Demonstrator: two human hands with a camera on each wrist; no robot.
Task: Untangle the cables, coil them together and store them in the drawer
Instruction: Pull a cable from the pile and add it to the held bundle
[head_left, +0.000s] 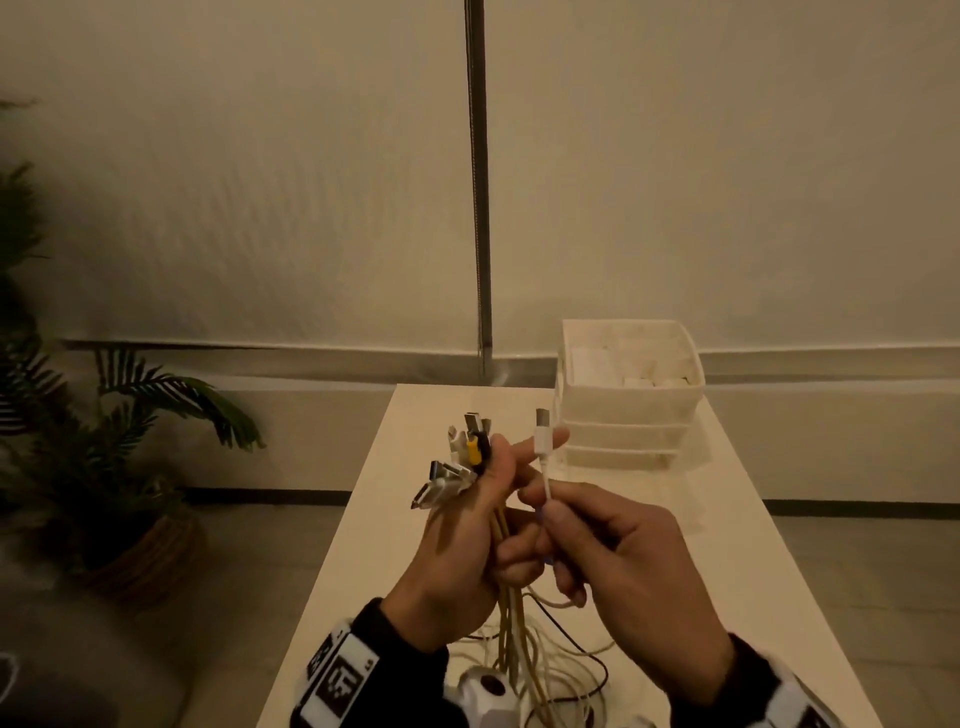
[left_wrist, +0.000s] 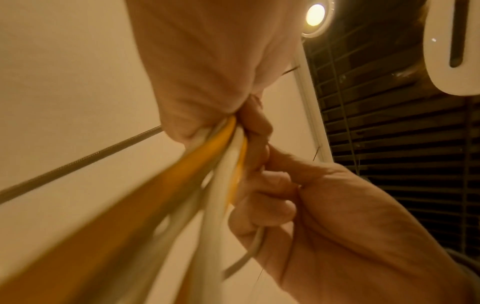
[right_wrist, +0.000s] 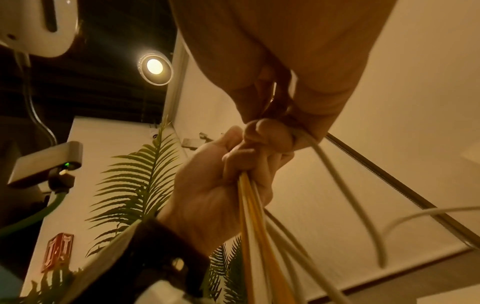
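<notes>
My left hand (head_left: 470, 525) grips a bundle of cables (head_left: 462, 462) upright above the table, their plugs fanned out above the fist. Yellow and white cords (left_wrist: 221, 144) run through that fist and hang down in loose loops (head_left: 540, 660) onto the table. My right hand (head_left: 618, 551) pinches a single white cable (head_left: 546, 478) just below its USB plug (head_left: 543, 431), which rests against my left index finger. The white stack of drawers (head_left: 628, 410) stands at the far right of the table, its drawers closed. The open top tray holds small white items.
The white table (head_left: 727, 545) runs away from me, narrow, with floor on both sides. A potted palm (head_left: 119, 447) stands on the floor at the left. A wall with a vertical metal strip (head_left: 478, 208) lies behind the table.
</notes>
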